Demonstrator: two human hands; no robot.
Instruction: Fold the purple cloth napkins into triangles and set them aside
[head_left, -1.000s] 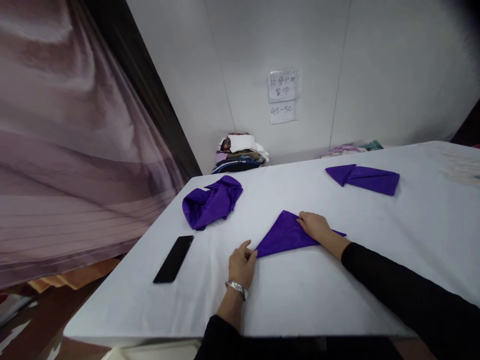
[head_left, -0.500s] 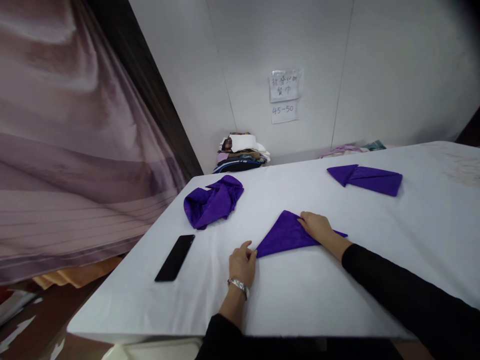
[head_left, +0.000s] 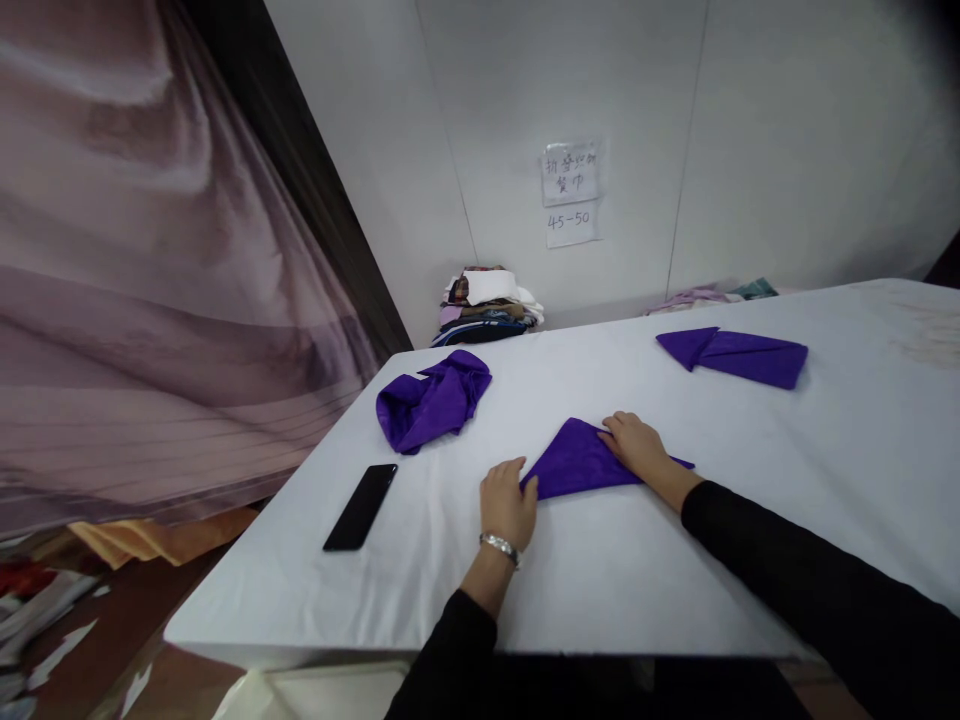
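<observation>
A purple cloth napkin (head_left: 574, 462), folded into a flat pointed shape, lies on the white-covered table in front of me. Its left corner sits between the thumb and fingers of my left hand (head_left: 510, 505), which wears a silver bracelet. My right hand (head_left: 636, 442) grips the napkin's upper right part, the fingers bent over its edge. A thin purple tip pokes out to the right beyond my right wrist. The undersides of the fingers on both hands are hidden.
A crumpled purple napkin (head_left: 435, 402) and a black phone (head_left: 361, 507) lie on the left. Farther right is a folded purple napkin (head_left: 754, 357). Stacked clothes (head_left: 491, 305) stand by the wall beyond the table (head_left: 637, 590). A curtain (head_left: 150, 260) hangs at left.
My left hand has slid right and slightly up, farther over the napkin's left corner. My right hand stays nearly in place. The view has shifted a little.
</observation>
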